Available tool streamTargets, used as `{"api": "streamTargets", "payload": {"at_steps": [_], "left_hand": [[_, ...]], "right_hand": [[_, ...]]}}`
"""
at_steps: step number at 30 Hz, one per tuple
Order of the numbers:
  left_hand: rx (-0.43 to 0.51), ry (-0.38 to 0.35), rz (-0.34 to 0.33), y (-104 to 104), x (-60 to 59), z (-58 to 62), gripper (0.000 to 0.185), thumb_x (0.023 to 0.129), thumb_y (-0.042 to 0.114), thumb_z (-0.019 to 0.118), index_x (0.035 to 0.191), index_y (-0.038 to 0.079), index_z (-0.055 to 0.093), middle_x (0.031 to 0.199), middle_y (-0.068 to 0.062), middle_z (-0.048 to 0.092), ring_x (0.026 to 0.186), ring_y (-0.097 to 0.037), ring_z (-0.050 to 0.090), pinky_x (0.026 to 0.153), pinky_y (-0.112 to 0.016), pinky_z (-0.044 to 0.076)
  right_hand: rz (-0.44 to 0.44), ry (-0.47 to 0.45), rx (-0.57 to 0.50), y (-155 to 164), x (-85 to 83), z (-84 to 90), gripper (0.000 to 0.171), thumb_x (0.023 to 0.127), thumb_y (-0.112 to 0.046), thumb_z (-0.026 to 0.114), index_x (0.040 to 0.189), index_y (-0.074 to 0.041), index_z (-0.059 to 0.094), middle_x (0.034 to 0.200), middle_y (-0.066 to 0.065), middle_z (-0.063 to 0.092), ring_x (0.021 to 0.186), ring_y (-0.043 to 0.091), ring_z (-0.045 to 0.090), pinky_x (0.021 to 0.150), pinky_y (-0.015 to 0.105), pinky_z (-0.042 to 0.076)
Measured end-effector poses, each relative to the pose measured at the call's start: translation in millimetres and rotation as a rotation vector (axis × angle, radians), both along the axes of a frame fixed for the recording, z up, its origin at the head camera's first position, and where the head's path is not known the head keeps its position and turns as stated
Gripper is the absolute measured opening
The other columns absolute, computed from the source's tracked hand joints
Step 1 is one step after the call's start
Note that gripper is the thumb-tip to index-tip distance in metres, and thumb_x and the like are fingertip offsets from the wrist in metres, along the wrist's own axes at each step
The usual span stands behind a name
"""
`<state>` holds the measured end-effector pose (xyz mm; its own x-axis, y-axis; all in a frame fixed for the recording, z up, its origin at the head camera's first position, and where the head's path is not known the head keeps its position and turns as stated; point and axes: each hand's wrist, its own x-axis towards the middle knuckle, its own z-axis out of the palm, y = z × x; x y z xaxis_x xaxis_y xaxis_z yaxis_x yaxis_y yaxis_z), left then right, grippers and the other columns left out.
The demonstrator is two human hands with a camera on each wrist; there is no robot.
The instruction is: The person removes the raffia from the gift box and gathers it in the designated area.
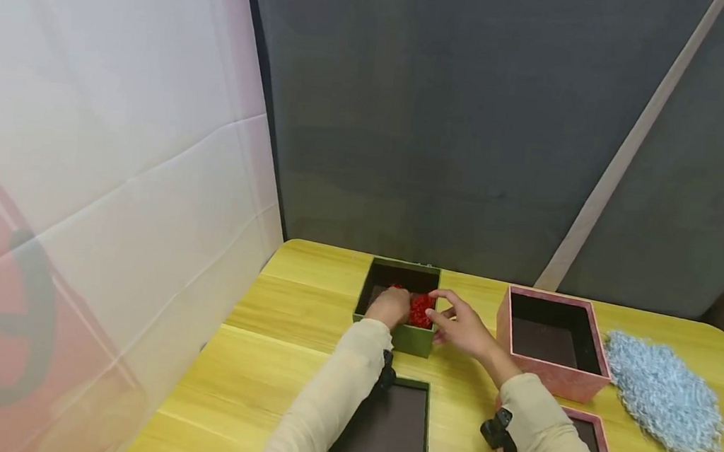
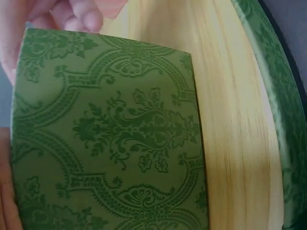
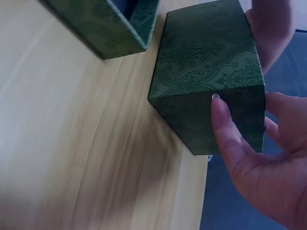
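Beige sleeves come first, 2 of them, running up from the near edge of the yellow wooden table [image 1: 304,307], past a green lid [image 1: 384,433] lying open side up under the left forearm and a pink lid [image 1: 595,432] under the right.

Both arms converge on the green box [image 1: 399,307], which stands open near the middle of the table, slightly left of the person's midline. The left hand [image 1: 389,305] reaches over the near wall and down inside, fingers bent onto a clump of red filling [image 1: 421,310]; whether it actually pinches the clump I cannot tell. The right hand [image 1: 464,328] sits just outside the right wall, loosely spread, thumb [image 3: 223,127] laid flat against the patterned side and the other fingers reaching over the rim toward the red stuff. So the filling lies ahead of and below the left hand, and to the left of the right hand, with the left nearer.

Further right stands an open pink box [image 1: 551,340], with a heap of pale blue shredded paper [image 1: 664,395] beside it.
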<state>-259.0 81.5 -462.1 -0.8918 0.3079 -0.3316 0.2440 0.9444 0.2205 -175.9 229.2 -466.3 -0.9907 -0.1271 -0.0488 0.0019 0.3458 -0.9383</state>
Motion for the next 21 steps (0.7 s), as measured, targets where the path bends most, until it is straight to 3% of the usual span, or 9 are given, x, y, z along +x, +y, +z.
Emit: {"api": "streamTargets", "payload": {"at_steps": [3,5,10,12,14,17,21], "left_hand": [[0.117,0.058,0.000,-8,-2.8,5.3,0.030,0.095,0.004,0.071,0.126,0.005,0.072,0.121,-0.013,0.072,0.100,-0.026,0.071,0.081,-0.036,0.057],[0.229,0.135,-0.007,-15,-5.4,14.4,0.039,0.091,0.003,0.077,0.129,0.005,0.071,0.123,-0.014,0.072,0.105,-0.028,0.070,0.085,-0.037,0.058],[0.468,0.324,-0.022,-42,-14.3,60.3,0.059,0.084,0.004,0.084,0.139,-0.001,0.062,0.131,-0.023,0.066,0.123,-0.038,0.061,0.102,-0.043,0.052],[0.503,0.396,0.000,-59,-17.5,77.2,0.060,0.083,0.004,0.084,0.138,-0.001,0.062,0.127,-0.026,0.065,0.120,-0.042,0.061,0.102,-0.045,0.052],[0.508,0.455,0.051,-80,-21.3,86.6,0.056,0.082,0.003,0.084,0.134,-0.002,0.064,0.121,-0.029,0.064,0.115,-0.044,0.061,0.099,-0.048,0.053],[0.488,0.484,0.152,-114,-26.5,85.8,0.055,0.083,0.002,0.083,0.134,-0.001,0.063,0.122,-0.030,0.062,0.114,-0.046,0.061,0.099,-0.050,0.052],[0.453,0.393,0.234,-143,-31.6,63.5,0.059,0.088,0.001,0.079,0.142,-0.004,0.057,0.132,-0.033,0.058,0.123,-0.047,0.057,0.105,-0.051,0.048]], "right_hand": [[0.001,0.006,0.041,-1,-2.2,1.3,0.046,0.107,-0.012,0.058,0.149,0.000,0.043,0.098,0.024,0.064,0.073,0.037,0.071,0.073,0.053,0.061],[0.003,0.000,0.060,0,-3.3,2.5,0.050,0.107,-0.014,0.059,0.152,-0.002,0.041,0.101,0.026,0.064,0.075,0.038,0.072,0.074,0.052,0.061],[-0.013,-0.017,0.066,3,-6.1,8.0,0.059,0.106,-0.013,0.059,0.158,-0.002,0.032,0.103,0.026,0.060,0.080,0.044,0.071,0.076,0.052,0.061],[-0.012,-0.016,0.074,3,-7.0,10.3,0.060,0.106,-0.012,0.059,0.158,-0.001,0.031,0.102,0.024,0.059,0.081,0.045,0.070,0.076,0.053,0.061],[0.000,-0.011,0.092,3,-7.9,12.1,0.060,0.107,-0.013,0.058,0.159,-0.001,0.030,0.102,0.024,0.059,0.081,0.045,0.070,0.076,0.052,0.061],[0.014,-0.005,0.116,1,-8.9,13.6,0.060,0.107,-0.014,0.057,0.159,-0.001,0.029,0.103,0.024,0.060,0.083,0.045,0.070,0.077,0.052,0.061],[-0.004,-0.005,0.148,2,-10.5,16.5,0.059,0.108,-0.013,0.056,0.159,-0.001,0.029,0.104,0.025,0.060,0.084,0.045,0.070,0.077,0.052,0.061]]}}
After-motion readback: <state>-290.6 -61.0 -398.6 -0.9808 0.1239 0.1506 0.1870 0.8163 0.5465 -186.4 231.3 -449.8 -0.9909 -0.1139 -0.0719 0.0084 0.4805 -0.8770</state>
